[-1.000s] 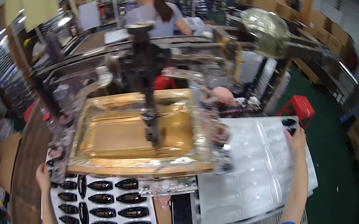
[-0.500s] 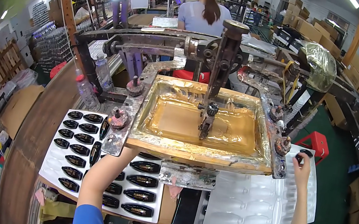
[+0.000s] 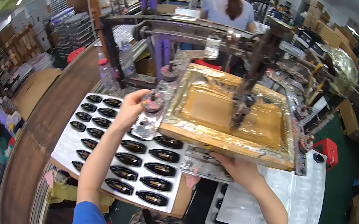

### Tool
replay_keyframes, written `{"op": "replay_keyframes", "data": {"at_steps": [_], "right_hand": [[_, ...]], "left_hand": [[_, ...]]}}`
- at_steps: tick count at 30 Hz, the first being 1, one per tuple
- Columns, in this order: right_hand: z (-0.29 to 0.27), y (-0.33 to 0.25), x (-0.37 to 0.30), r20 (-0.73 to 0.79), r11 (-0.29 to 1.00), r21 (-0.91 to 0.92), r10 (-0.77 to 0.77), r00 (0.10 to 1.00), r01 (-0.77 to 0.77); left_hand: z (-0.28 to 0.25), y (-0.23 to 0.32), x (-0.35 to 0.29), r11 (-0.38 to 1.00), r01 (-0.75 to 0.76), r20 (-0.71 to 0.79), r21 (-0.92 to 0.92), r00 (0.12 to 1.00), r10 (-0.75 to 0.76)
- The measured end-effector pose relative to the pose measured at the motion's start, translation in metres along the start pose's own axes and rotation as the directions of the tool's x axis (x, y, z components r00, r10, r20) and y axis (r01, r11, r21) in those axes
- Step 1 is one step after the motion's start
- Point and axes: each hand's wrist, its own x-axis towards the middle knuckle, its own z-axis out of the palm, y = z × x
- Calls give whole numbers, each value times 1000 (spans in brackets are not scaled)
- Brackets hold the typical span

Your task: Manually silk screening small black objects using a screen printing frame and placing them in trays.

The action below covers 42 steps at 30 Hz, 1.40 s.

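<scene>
A screen-printing frame (image 3: pixel 231 142) with a wooden rim and golden mesh sits in a stained metal press in front of me. My left hand (image 3: pixel 131 108) is closed around the left metal bracket (image 3: pixel 146 123), beside its pink-stained knob (image 3: pixel 154 100). Below the frame's front edge, my right hand (image 3: pixel 241 170) reaches over the small metal platform (image 3: pixel 202 162). Some of its fingers are hidden there, and whether it holds anything does not show. Glossy black boat-shaped pieces (image 3: pixel 162 170), several with gold print, lie in white moulded trays (image 3: pixel 98 183) at left.
White moulded trays (image 3: pixel 265 197) are stacked at right, with a black piece (image 3: pixel 319 157) in the far corner. A red stool (image 3: pixel 328 153) stands beyond them. Bottles (image 3: pixel 105 73) stand behind the left tray. Another person (image 3: pixel 229 9) sits with their back to me beyond the press.
My left hand has come from under the frame to the left bracket. My right hand has left the black piece in the right tray's corner and moved in under the frame. The view has shifted.
</scene>
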Motion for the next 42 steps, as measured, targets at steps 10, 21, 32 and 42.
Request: {"op": "replay_keyframes", "data": {"at_steps": [10, 21, 32, 42], "right_hand": [[-12, 64, -52, -259, 949, 111, 315, 913, -296], [-153, 418, -176, -357, 621, -414, 562, 746, -665], [-182, 397, -131, -521, 116, -542, 731, 441, -833], [-184, 428, -148, -521, 452, -493, 531, 668, -744]], "left_hand": [[-284, 12, -175, 866, 245, -766, 435, 607, 213], [-367, -62, -208, 648, 625, -884, 436, 431, 180], [-288, -32, -174, 343, 645, -729, 683, 571, 377], [-45, -13, -50, 493, 29, -89, 869, 991, 99]]}}
